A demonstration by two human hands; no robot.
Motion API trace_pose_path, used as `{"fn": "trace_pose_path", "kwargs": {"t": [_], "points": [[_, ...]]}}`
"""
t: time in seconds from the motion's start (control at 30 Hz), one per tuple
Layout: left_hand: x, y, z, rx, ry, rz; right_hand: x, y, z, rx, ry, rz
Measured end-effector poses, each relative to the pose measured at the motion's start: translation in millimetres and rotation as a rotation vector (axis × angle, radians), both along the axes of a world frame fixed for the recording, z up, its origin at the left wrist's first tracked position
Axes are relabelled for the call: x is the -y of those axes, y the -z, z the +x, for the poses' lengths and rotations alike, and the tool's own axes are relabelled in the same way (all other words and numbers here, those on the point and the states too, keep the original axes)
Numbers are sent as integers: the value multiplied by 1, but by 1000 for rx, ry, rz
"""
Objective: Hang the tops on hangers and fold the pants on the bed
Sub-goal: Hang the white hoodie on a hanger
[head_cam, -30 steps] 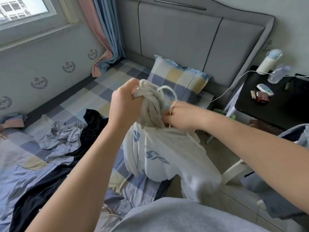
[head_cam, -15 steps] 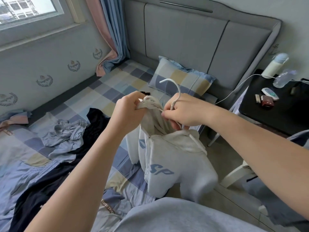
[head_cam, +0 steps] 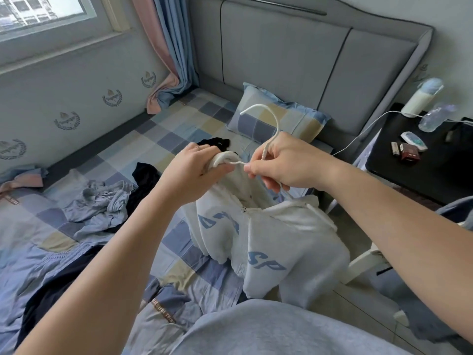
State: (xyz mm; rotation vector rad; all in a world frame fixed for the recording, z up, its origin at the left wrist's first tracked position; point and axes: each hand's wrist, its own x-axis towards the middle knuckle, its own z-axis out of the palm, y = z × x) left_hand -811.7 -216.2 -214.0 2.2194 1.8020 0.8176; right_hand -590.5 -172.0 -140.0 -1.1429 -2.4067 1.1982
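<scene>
1. left hand [head_cam: 195,170] clenched on bunched hoodie [head_cam: 271,242] fabric.
2. right hand [head_cam: 284,162] curled round white hanger [head_cam: 267,112], just under its hook.
3. hoodie hangs over the bed [head_cam: 176,121] edge, below both hands.

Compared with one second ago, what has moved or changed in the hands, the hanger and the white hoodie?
The hook of the white hanger now stands clear above the right hand; a second ago the bunched neck of the white hoodie half hid it. The left hand has pulled that bunch lower. Unchanged: both hands keep their grip, the hoodie hangs by the bed, the clothes on the bed lie as before.
</scene>
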Motion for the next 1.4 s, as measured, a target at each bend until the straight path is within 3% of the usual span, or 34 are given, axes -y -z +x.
{"fn": "trace_pose_path", "kwargs": {"t": [0.17,0.3,0.47,0.7,0.9,1.07,1.17,1.27,1.4], "points": [[6,10,5,190,-180,6,-10,23,22,-172,142,49],[14,9,1,235,-332,29,-17,61,68,-127,276,156],[18,-1,-2,270,-387,55,-16,98,98,-136,418,18],[19,8,0,134,-268,16,-12,83,79,-274,252,-17],[17,16,2,11,-232,34,-20,80,67,-230,323,204],[15,22,5,-131,-201,34,-11,39,48,-373,244,365],[14,18,6,38,-305,66,-2,21,41,-486,131,239],[17,10,3,275,-355,106,0,12,50,-417,16,10],[20,3,-1,450,-393,165,-7,11,67,-507,89,116]]}}
